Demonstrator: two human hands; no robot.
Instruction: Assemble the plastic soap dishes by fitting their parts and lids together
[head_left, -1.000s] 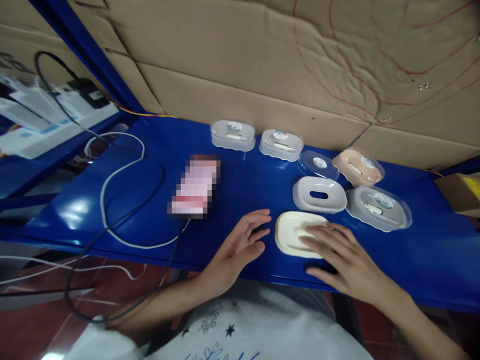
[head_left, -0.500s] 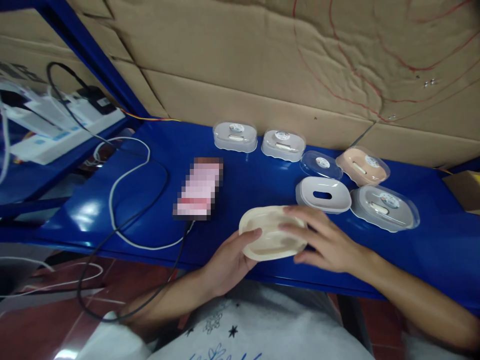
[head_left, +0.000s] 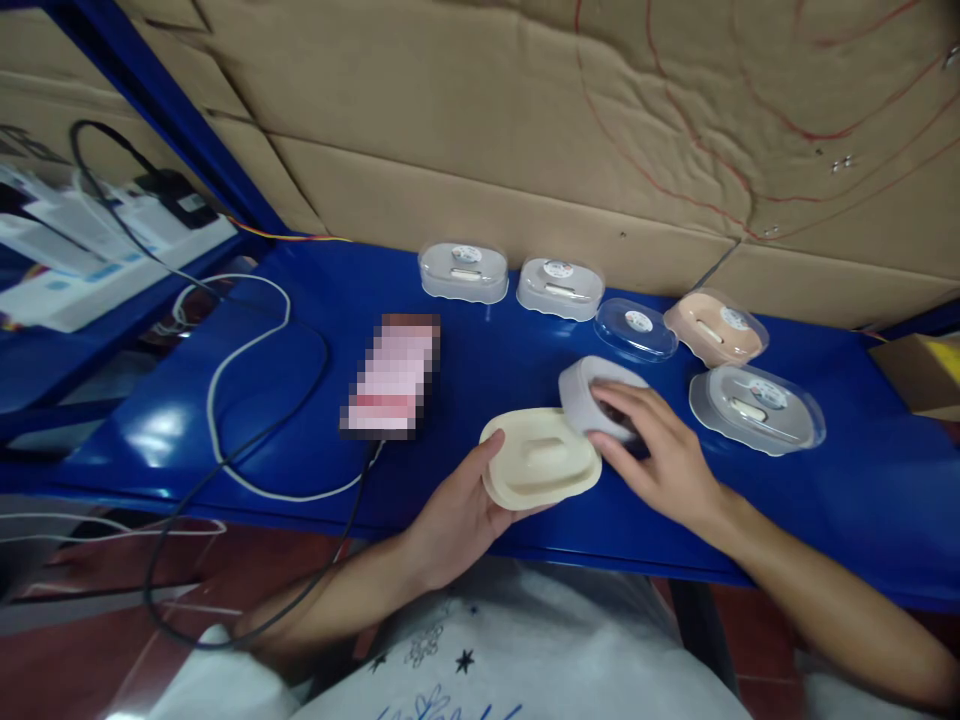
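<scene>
My left hand (head_left: 469,510) holds a cream oval tray (head_left: 525,487) with a raised bar in its middle, the thumb over its left rim. My right hand (head_left: 660,450) grips a light grey oval soap-dish-like case (head_left: 589,392) by its slotted top, with fingertips partly inside the slot. The case is lifted and tilted against or just above the tray's upper right rim; whether they touch I cannot tell. A clear lid (head_left: 637,330) with a round sticker lies beyond the right hand.
Two grey lidded cases (head_left: 463,285) (head_left: 559,300) stand at the back, a peach one (head_left: 709,330) and another grey one (head_left: 742,410) at the right. A phone (head_left: 394,375) on a cable (head_left: 349,530) lies left. Cardboard (head_left: 450,110) backs the blue table (head_left: 465,380); a power strip (head_left: 120,270) sits far left.
My right hand has left the cream tray, taken hold of the grey slotted case from the table and brought it left towards the tray. My left hand still holds the tray.
</scene>
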